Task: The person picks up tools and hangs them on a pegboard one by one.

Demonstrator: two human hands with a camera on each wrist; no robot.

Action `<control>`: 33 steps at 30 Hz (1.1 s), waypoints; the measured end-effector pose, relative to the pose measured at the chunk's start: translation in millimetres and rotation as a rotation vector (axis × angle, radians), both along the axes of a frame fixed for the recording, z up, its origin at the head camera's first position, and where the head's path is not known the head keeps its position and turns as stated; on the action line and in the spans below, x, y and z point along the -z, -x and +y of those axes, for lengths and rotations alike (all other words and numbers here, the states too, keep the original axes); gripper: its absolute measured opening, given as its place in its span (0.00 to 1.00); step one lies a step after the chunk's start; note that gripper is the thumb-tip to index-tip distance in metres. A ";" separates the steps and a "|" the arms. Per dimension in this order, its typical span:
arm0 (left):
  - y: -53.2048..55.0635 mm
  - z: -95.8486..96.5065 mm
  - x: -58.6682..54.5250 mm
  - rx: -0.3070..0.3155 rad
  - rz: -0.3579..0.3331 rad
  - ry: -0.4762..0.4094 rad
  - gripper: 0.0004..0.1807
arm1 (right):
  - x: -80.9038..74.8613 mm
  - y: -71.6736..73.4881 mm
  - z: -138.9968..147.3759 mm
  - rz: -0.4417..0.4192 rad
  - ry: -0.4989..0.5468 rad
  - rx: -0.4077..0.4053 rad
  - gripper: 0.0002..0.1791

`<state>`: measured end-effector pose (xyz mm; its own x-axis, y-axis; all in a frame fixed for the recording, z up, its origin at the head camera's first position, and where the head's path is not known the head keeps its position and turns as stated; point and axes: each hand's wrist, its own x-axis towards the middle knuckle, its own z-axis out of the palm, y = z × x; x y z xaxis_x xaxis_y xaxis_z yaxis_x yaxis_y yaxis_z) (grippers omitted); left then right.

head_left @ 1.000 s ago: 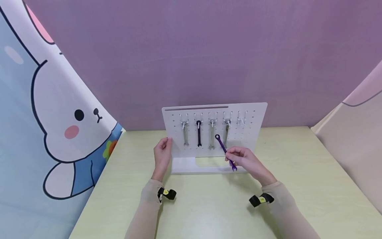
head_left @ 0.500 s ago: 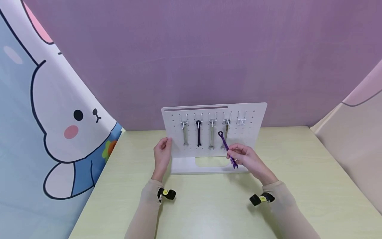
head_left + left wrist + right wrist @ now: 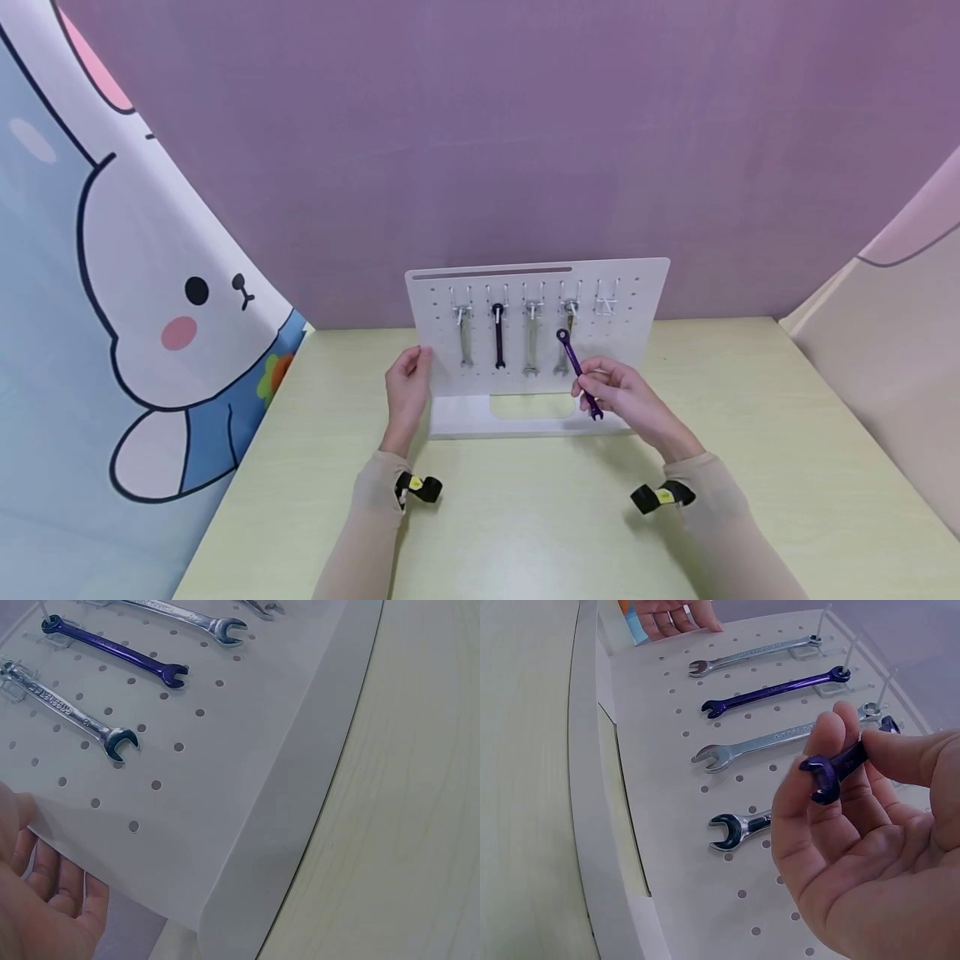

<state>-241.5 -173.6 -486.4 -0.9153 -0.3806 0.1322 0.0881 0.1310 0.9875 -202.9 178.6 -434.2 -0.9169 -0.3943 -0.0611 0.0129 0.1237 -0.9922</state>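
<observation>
A purple combination wrench (image 3: pixel 572 354) is pinched between the thumb and fingers of my right hand (image 3: pixel 622 400), tilted with its ring end up and to the left. It is in front of the white pegboard (image 3: pixel 622 350), near the fourth hanging wrench (image 3: pixel 561 362). In the right wrist view, the held wrench's open end (image 3: pixel 825 780) points toward the camera. My left hand (image 3: pixel 407 390) grips the pegboard's left edge, thumb in front and fingers behind, as the left wrist view shows. On the board hang silver wrenches (image 3: pixel 75 716) and a dark purple one (image 3: pixel 120 651).
At the right of the board is a hook (image 3: pixel 607 307) with no wrench on it. The pegboard's base (image 3: pixel 457 417) has a cutout and rests on the pale wooden table (image 3: pixel 510 517). Behind stands a purple backdrop (image 3: pixel 525 150), with a rabbit print (image 3: pixel 150 292) at left.
My right hand has moved slightly right with the purple wrench, whose ring end has risen a little. My left hand stays at the board's edge.
</observation>
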 end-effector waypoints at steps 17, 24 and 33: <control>-0.8 0.9 -2.7 -0.001 0.001 0.004 0.17 | -1.0 -0.6 0.5 0.055 0.143 -0.028 0.05; -1.6 1.4 -3.1 -0.002 -0.008 0.007 0.17 | 0.4 -1.1 1.3 0.110 0.212 -0.045 0.05; -2.0 -0.1 -0.8 -0.009 -0.012 0.014 0.17 | -3.9 -0.3 -1.1 0.050 0.376 0.000 0.04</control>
